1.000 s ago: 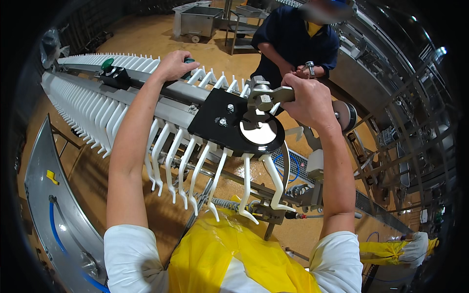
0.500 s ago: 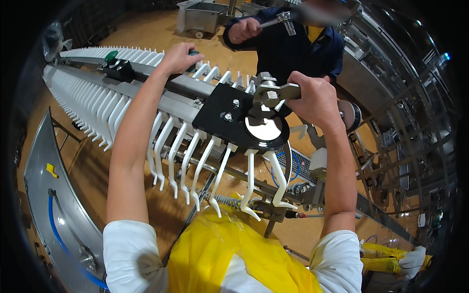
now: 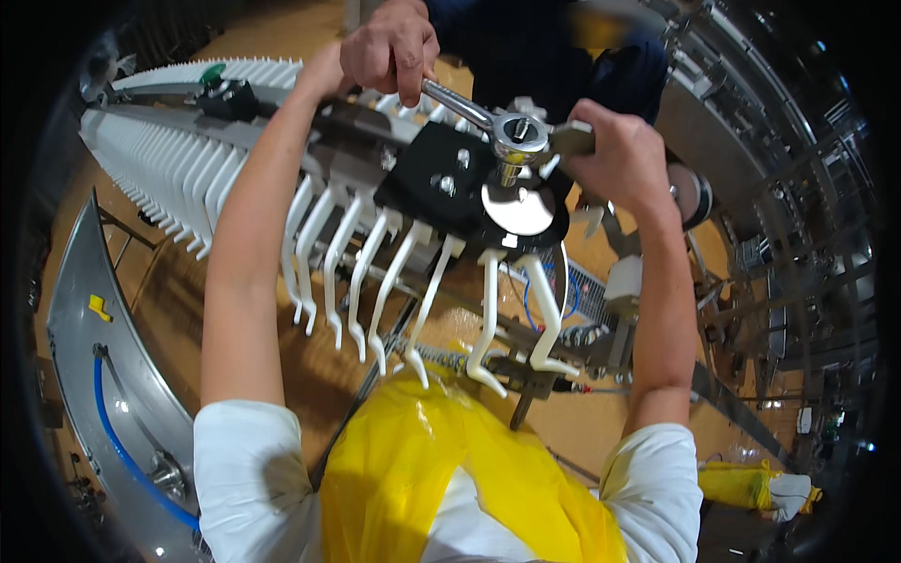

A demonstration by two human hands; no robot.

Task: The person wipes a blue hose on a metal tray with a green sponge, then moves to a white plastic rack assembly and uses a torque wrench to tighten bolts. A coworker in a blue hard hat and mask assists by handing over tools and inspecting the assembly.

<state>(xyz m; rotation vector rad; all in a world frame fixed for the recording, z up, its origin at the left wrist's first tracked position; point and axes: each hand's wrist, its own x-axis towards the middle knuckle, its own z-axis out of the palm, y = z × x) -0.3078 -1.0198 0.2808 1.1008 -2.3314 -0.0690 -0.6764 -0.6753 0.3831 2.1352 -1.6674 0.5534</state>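
A long conveyor rail of white plastic fingers [image 3: 375, 272] runs from upper left to centre and ends in a black plate [image 3: 441, 178] with a round metal disc [image 3: 518, 208]. My left hand [image 3: 324, 73] rests over the rail's far edge, its fingers hidden behind a co-worker's hand [image 3: 389, 42]. That hand holds a steel wrench [image 3: 460, 105], whose ring end sits on the nut [image 3: 521, 136] above the disc. My right hand [image 3: 619, 155] is closed around a grey metal tool handle [image 3: 572, 139] touching the same nut.
The co-worker in dark blue [image 3: 526, 47] stands right behind the rail. A curved steel chute [image 3: 84, 310] with a blue hose [image 3: 113, 432] lies lower left. Steel machinery [image 3: 770, 244] fills the right side. Below is an orange-brown floor [image 3: 169, 300].
The co-worker's hand has come in from the top and set a wrench on the nut. The rail's end now looks nearer. My hands keep their places.
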